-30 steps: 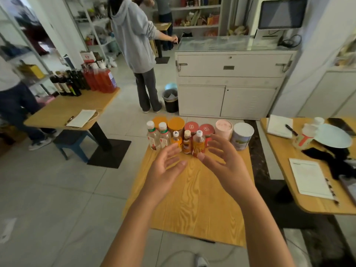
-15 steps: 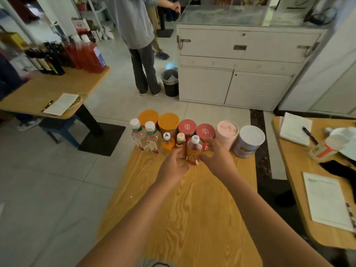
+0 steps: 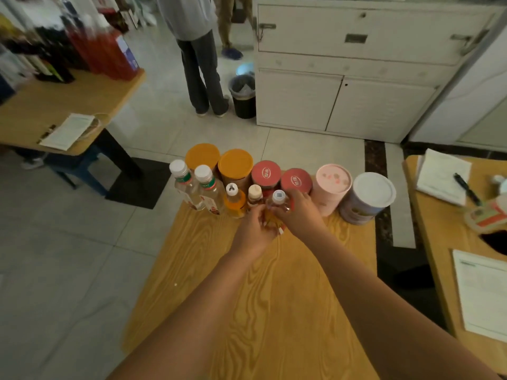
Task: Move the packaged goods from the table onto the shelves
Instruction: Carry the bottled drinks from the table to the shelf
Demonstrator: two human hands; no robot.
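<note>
Both hands close on one amber bottle (image 3: 279,201) at the centre of the frame.
White-capped, it stands in the front row near the far edge of the wooden surface (image 3: 274,297). The left hand (image 3: 253,231) and right hand (image 3: 300,215) wrap it from either side, fingers (image 3: 294,197) curled round its body; whether it is lifted is unclear. Clear bottles (image 3: 192,187) stand to its left, lidded canisters (image 3: 236,167) behind.

Only one cam here, a head-worn wide-angle; it looks forward and steeply down onto the wooden table (image 3: 263,311), close up, filling bottom centre of the frame; white cabinet (image 3: 343,100) sits farther off at upper right
</note>
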